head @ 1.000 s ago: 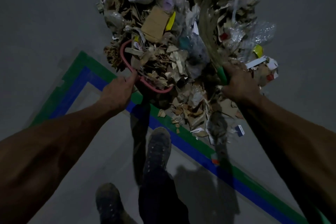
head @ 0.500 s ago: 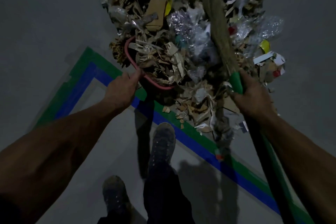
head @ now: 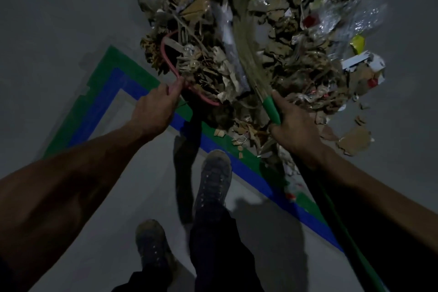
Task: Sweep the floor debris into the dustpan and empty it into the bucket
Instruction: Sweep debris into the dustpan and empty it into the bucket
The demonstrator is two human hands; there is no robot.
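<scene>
Change: the broom (head: 246, 59) bristles are being swung further left, toward the dustpan (head: 170, 66).
Left hand (head: 154, 109): the pink dustpan rim is being gripped.
Right hand (head: 294, 125): the green broom handle is being clasped, with debris (head: 296, 54) just beyond.

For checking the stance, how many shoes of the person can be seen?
2. One shoe is forward, just below the blue and green floor tape; the other shoe is further back, to its left. None seems hidden.

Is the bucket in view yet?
No, only the dustpan, broom, debris pile and taped floor show.
</scene>
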